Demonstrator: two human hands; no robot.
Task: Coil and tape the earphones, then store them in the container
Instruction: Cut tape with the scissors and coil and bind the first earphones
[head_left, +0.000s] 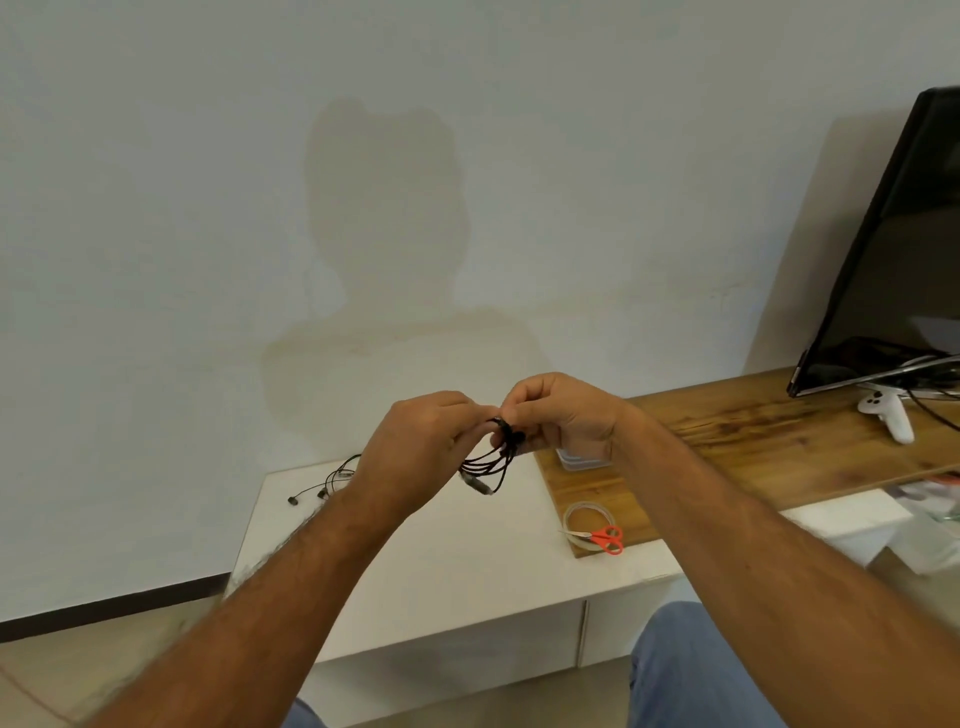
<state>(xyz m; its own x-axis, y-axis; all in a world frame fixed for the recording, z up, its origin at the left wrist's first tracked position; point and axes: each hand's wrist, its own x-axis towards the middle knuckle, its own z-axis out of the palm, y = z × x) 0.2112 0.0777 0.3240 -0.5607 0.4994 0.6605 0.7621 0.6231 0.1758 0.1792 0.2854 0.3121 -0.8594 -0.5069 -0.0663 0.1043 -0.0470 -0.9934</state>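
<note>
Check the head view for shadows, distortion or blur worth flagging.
Head view: a soft shadow of the person falls on the wall; wide-angle bending tilts the monitor; both hands and the coiled earphones are slightly soft.

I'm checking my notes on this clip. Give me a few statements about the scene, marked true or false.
1. Both hands, left and right, hold a coiled black earphone cable. True.
2. The red scissors lie on the floor. False: they lie on the tape roll on the wooden board.
3. Another pair of earphones lies on the white cabinet. True.
4. The container holds the scissors. False.
</note>
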